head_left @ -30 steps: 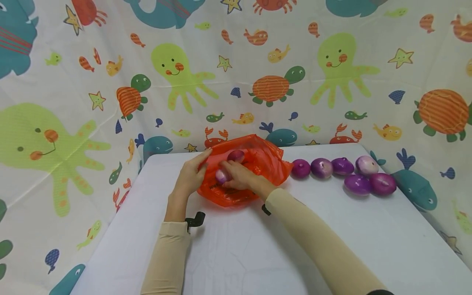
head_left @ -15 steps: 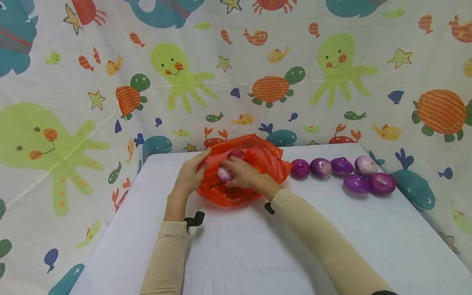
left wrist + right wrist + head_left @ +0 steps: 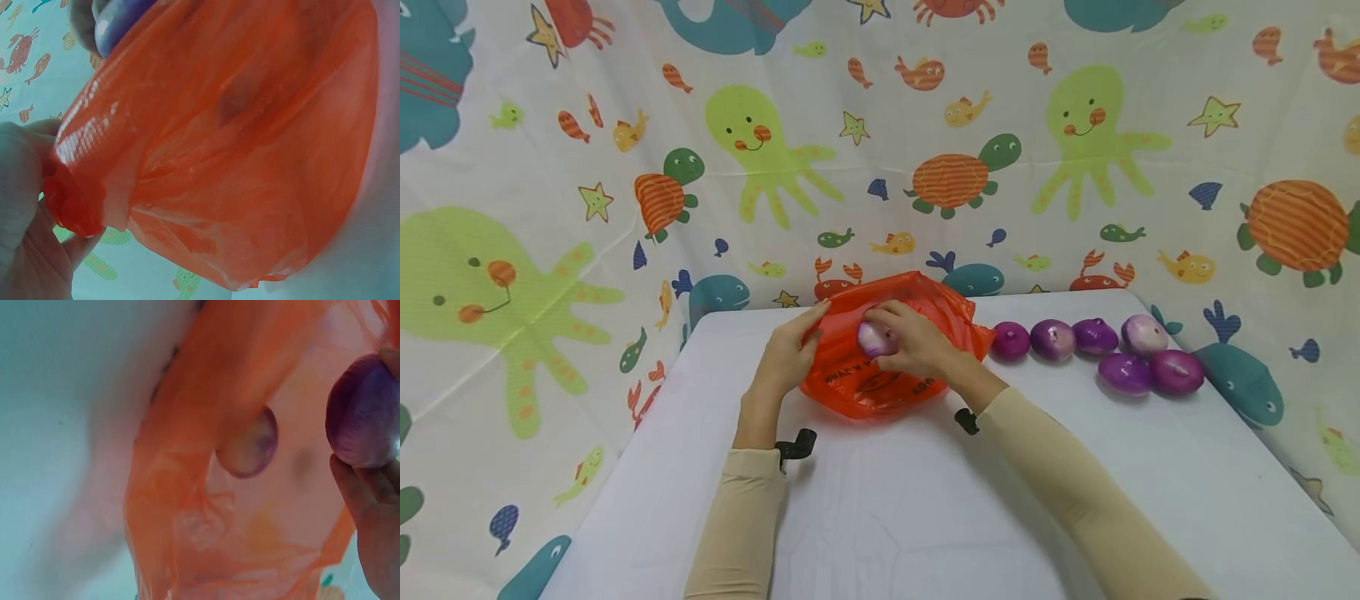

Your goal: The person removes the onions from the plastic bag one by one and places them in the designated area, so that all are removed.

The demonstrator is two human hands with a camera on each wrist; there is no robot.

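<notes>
An orange-red plastic bag [image 3: 850, 387] with dark print lies with its mouth spread toward me. At its left edge my left hand [image 3: 784, 358] grips the gathered rim, with the bunched plastic between thumb and fingers in the left wrist view. Over the bag's mouth, my right hand [image 3: 917, 340] holds a purple and white onion [image 3: 877, 339] by its sides. The right wrist view shows that onion [image 3: 362, 415] in the fingers. A second onion [image 3: 256, 447] is inside the bag there, partly covered by the plastic; in the head view the right hand hides it.
Several purple onions stand on the white table [image 3: 865, 517] right of the bag, the closest onion [image 3: 1011, 342] right beside it. Farther right, a dark onion [image 3: 1176, 372] sits near the table's right edge. A curtain [image 3: 865, 158] printed with sea animals hangs behind.
My right hand has moved up and to the right with its onion, uncovering print on the bag. The onion behind it has passed out of sight. My left hand has stayed in place.
</notes>
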